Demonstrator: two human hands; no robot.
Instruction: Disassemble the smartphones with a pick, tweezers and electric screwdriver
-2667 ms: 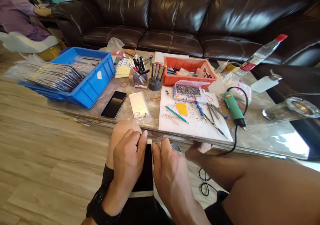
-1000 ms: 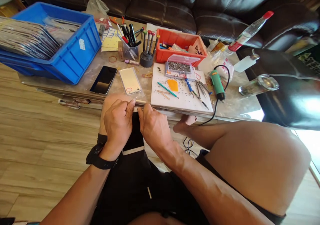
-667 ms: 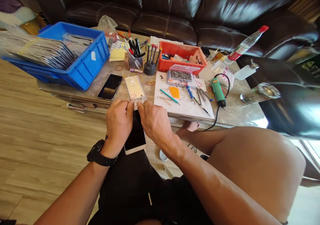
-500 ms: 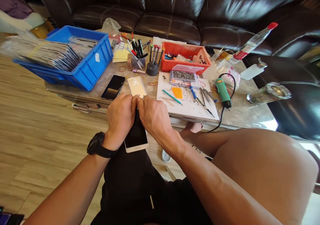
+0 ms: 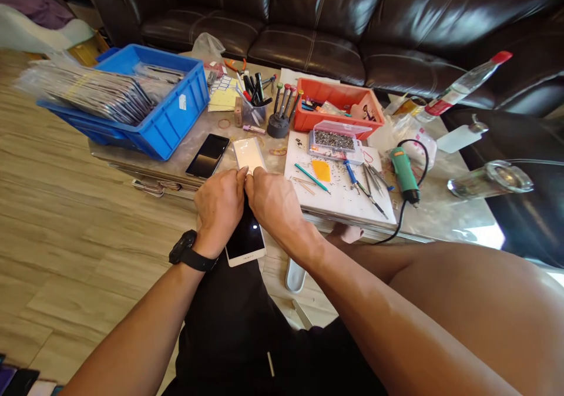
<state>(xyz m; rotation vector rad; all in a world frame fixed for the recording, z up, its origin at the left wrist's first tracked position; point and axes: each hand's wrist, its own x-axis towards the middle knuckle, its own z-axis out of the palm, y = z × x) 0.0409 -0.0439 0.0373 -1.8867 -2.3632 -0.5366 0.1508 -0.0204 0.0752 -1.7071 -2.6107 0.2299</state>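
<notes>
**Left hand [image 5: 219,211] and right hand [image 5: 277,205] pinch a white smartphone [image 5: 247,237] over the lap**

The 2 wrists bend forward, knuckles up, and the fingers close narrowly around the phone's top end, hiding it. The black screen faces up, its lower end above black shorts [image 5: 229,337], just off the tabletop's [image 5: 194,140] near edge. Earlier the hands stood apart along the phone's sides; now they nearly touch. A black watch [image 5: 192,250] circles the left wrist. A clear-cased phone [image 5: 249,155] lies on the tabletop just beyond the fingers [image 5: 241,175].
</notes>
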